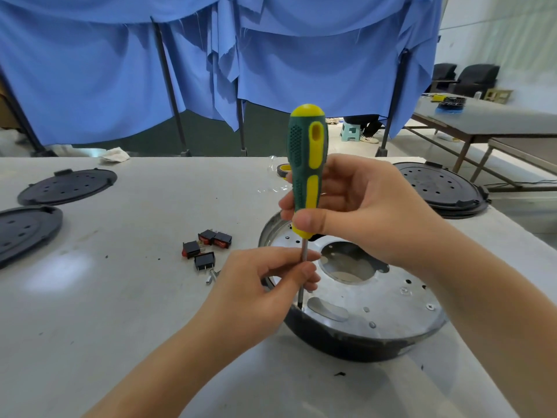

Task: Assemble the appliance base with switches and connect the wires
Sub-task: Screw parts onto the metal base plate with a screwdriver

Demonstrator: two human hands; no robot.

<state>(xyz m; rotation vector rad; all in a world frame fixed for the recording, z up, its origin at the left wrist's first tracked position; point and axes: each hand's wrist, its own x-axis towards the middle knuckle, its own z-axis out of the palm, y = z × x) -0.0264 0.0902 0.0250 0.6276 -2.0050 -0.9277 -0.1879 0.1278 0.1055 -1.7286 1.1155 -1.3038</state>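
Head view | right hand [358, 212] grips screwdriver [306, 164] upright | left hand [265, 285] fingers pinch its shaft | tip at appliance base [376, 300] rim

Single head-worn view, forward and down, close over table [126, 297]

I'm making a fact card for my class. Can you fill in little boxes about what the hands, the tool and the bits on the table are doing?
right hand: holds screwdriver handle, upright
left hand: pinches the metal shaft
tip: down at the near rim of the round metal base
switches: four, loose, left of base
screws: beside switches
black lids: two far left, stack far right
tape roll: behind screwdriver
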